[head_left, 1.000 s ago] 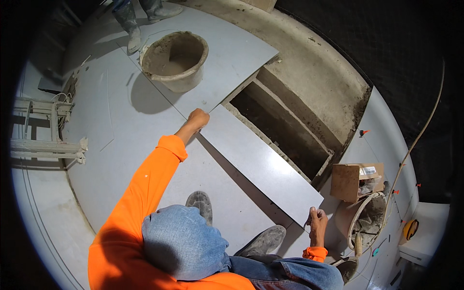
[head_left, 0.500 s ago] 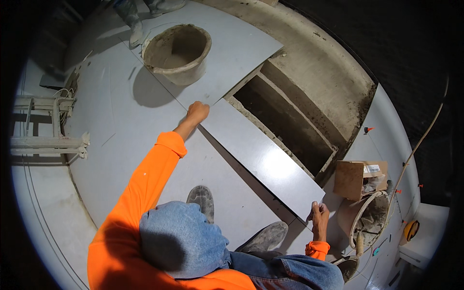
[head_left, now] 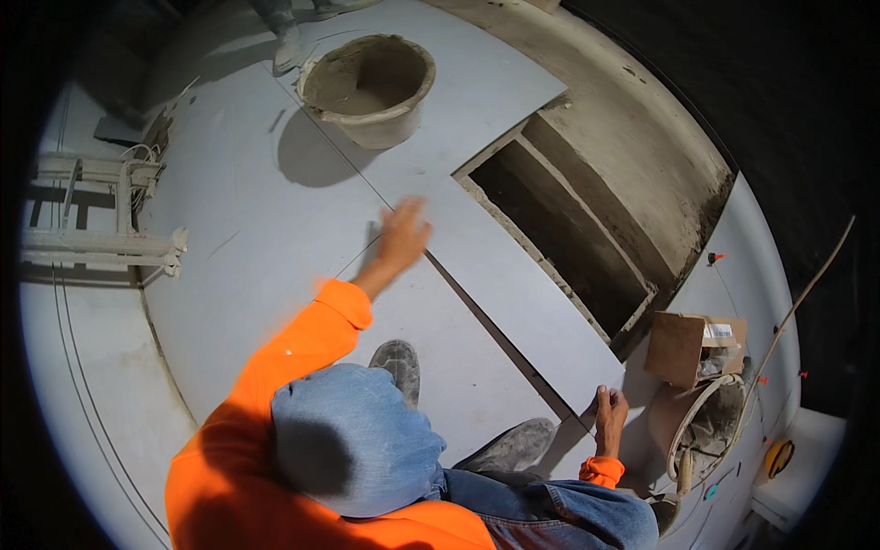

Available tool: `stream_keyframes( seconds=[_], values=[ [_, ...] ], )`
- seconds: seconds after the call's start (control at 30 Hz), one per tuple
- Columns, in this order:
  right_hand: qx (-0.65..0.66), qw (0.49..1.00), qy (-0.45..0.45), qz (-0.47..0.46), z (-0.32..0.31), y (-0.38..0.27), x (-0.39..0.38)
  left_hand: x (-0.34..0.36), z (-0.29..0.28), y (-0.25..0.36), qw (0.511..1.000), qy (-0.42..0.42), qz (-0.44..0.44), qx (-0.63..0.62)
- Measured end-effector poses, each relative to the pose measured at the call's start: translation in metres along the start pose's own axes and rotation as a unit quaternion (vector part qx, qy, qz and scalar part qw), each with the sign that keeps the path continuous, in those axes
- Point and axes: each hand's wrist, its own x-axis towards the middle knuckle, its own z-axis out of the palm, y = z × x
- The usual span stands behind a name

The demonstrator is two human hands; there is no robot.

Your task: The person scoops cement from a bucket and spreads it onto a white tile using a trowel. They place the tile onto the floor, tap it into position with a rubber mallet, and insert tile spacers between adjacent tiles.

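Tile (head_left: 513, 284) is dropping toward the floor; I am watching the left hand (head_left: 401, 236) lifting off it, fingers spread and empty, while the right hand (head_left: 609, 414) is still pinching its near corner.

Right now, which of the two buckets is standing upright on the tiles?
The grey mortar bucket at the top, beyond the left hand. The other bucket, by the right hand, lies tipped beside the cardboard box.

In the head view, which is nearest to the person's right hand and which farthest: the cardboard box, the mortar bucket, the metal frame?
From the right hand:
1. Cardboard box, just up and right.
2. Mortar bucket, far up, top centre.
3. Metal frame, far left edge.
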Motion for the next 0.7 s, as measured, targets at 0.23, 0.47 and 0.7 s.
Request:
stream_keyframes(
  seconds=[0.23,0.47,0.7],
  values=[
    [0.066,0.996,-0.004,0.053,0.006,0.009,0.003,-0.019,0.028,0.075,0.948,-0.15,0.246,0.134],
    [0.039,0.998,0.005,0.055,0.011,-0.002,-0.001,-0.014,0.036,0.073,0.945,-0.154,0.254,0.139],
    [-0.125,0.99,0.035,0.047,0.015,0.002,0.001,-0.011,0.049,0.068,0.951,-0.149,0.237,0.132]
  ],
)
